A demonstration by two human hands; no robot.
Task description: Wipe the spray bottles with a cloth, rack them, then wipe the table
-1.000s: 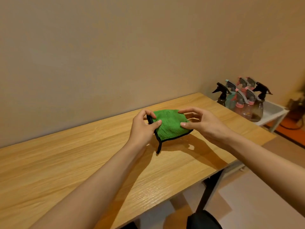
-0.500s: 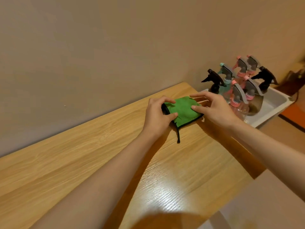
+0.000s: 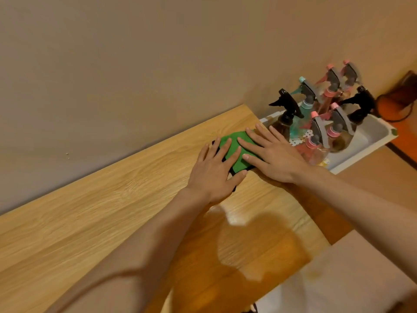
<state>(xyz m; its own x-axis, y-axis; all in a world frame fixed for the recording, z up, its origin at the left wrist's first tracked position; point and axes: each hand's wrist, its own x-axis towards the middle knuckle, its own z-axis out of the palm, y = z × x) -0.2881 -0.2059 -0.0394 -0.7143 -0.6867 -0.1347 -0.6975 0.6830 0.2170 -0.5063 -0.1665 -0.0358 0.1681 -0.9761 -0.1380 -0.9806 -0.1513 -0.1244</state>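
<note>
The left hand [image 3: 214, 175] and right hand [image 3: 275, 159] lie flat, fingers straight, pressing a folded green microfibre cloth with black edging [image 3: 239, 166] onto the pale wooden tabletop [image 3: 90, 222] at 1 o'clock. The cloth is probably soft, light and limp (it may bunch), so it is best pinched at its hem.

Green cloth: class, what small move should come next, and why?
Probably sweep the green cloth left along the table: left hand and right hand press it flat at the right end, and the spray bottles already stand in the white tray.
</note>
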